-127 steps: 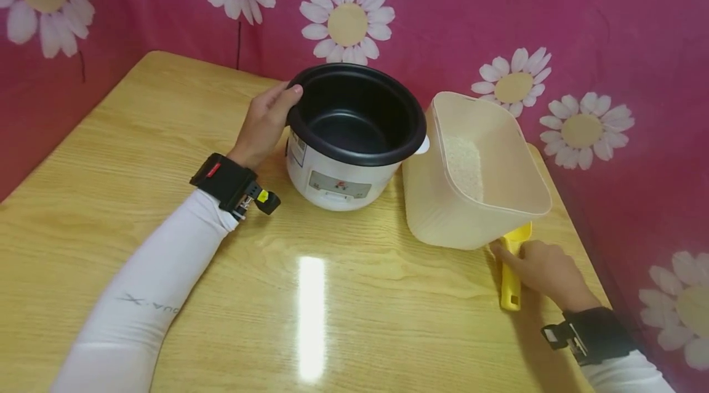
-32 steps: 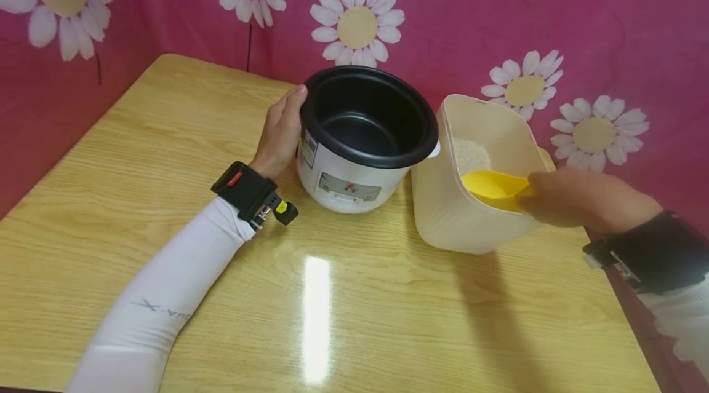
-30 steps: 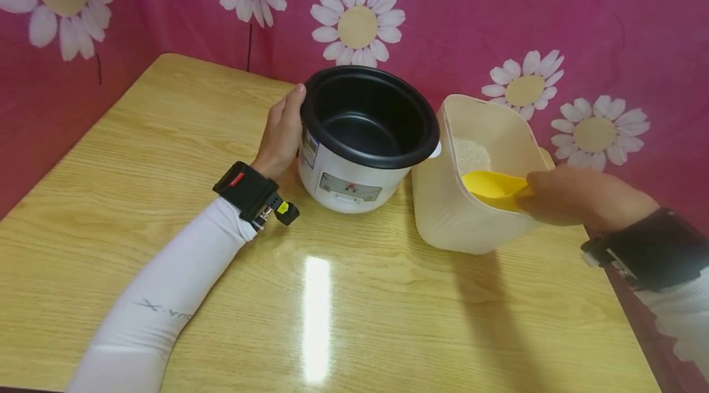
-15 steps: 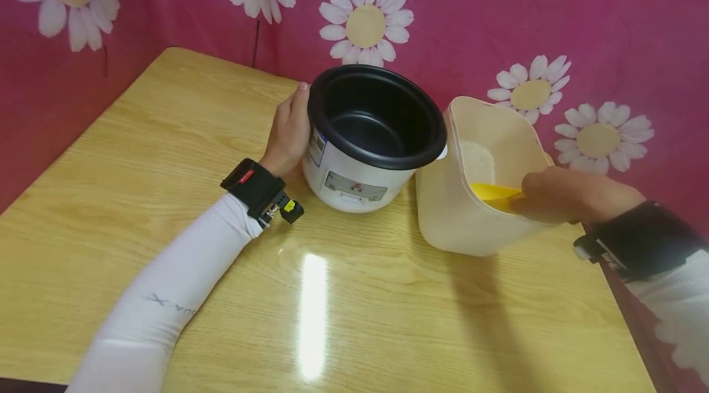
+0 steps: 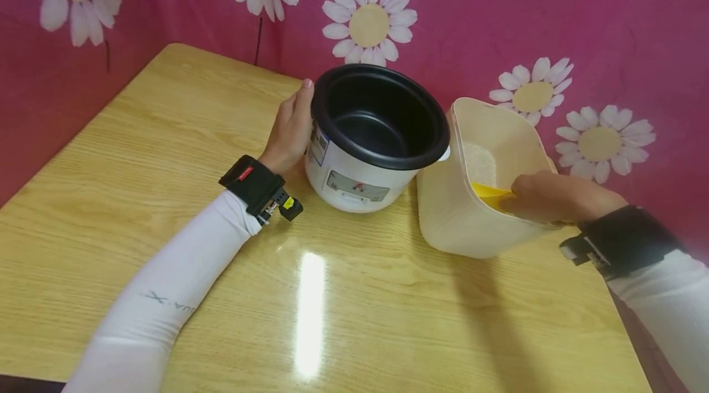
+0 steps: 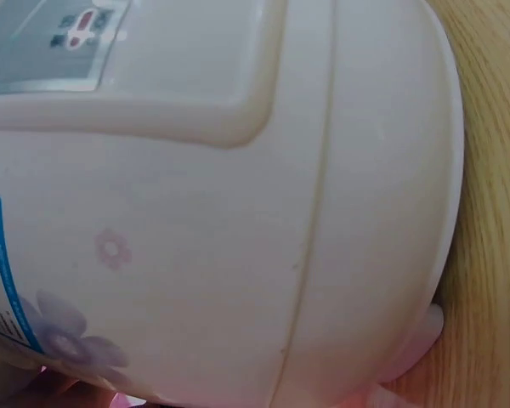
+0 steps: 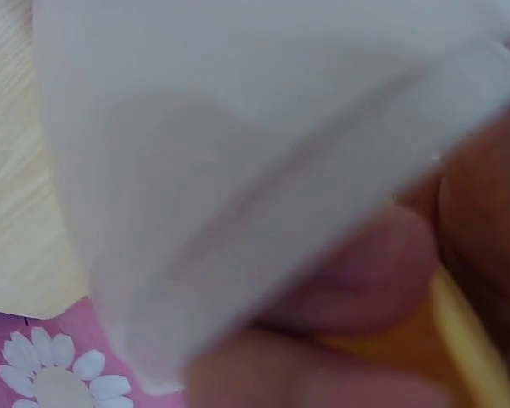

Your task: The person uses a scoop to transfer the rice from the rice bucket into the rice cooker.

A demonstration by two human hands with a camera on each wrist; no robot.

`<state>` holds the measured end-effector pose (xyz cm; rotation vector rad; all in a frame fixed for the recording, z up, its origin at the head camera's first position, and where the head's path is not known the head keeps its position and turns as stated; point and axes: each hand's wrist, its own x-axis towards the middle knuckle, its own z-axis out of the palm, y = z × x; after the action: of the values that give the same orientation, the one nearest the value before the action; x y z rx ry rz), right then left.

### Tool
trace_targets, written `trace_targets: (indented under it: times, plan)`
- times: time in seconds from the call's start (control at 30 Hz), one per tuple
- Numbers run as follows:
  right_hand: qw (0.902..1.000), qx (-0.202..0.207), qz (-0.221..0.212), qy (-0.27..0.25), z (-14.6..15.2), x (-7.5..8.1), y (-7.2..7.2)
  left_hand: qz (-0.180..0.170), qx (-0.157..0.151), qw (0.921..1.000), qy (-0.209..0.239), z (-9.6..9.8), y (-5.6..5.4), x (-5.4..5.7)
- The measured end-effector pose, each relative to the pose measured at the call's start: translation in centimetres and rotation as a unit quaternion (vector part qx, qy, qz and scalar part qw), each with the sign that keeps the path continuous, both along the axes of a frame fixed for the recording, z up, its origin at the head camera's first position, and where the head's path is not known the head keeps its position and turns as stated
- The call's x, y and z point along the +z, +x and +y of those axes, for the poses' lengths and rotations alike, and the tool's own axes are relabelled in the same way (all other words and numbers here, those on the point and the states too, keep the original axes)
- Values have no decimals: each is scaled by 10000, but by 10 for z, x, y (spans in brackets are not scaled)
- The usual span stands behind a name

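About four seconds ago the yellow scoop (image 5: 490, 195) lay on the desk (image 5: 388, 307) near the right edge; now my right hand (image 5: 559, 196) has it over the rim of the cream container (image 5: 476, 230). Compared with a second ago, less of its bowl shows, most of it hidden inside. My right fingers are clamped on its handle. My left hand (image 5: 289, 130), whose thumb earlier overlapped the black rim, lies against the side of the rice cooker (image 5: 349, 197); I cannot tell how those fingers bend behind it.

On my left sleeve (image 5: 160, 288) I read an X and "UA". The blue-edged label (image 5: 318, 146) and grey panel (image 5: 357, 186) are too small to read. The cooker, white with a purple flower (image 6: 65, 342), stands by the desk's far edge, its inner pot (image 5: 382, 159) glossy black. Just right of it, toward the far right corner, the container holds white grains (image 5: 480, 162).
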<state>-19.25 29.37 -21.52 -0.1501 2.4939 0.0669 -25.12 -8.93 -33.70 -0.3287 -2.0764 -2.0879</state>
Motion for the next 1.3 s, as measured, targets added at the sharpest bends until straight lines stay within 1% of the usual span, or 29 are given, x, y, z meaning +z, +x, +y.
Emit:
trace_targets:
  times: [0.07, 0.23, 0.47, 0.67, 0.83, 1.0, 1.13, 1.2, 1.3]
  plan:
    - [9999, 102, 41, 24, -1, -2, -2, -24, -27, 10000, -11, -1, 1, 1]
    - [9999, 112, -45, -1, -1, -4, -7, -74, -77, 9999, -79, -2, 1, 1]
    - [9993, -248, -243, -104, 1, -6, -10, 44, -49, 9999, -131, -1, -1, -1]
    - [9994, -152, -254, -152, 1, -13, -9, 87, -101, 9998, -148, 0, -2, -3]
    - [9999, 21, -145, -62, 3, -16, -9, 140, -144, 9997, -122, -1, -2, -3]
    - [9997, 209, -30, 91, 5, -17, -10, 52, -119, 9997, -219, -1, -2, -5]
    - [9999, 149, -42, 63, 5, -16, -12, 27, -86, 9997, -225, -3, -3, -5]
    - [9999, 161, -36, 46, 4, -15, -14, 73, -67, 9998, -175, -4, -3, -5]
    - [9999, 68, -72, 54, 5, -16, -16, 133, -63, 9998, -133, -3, -3, -5]
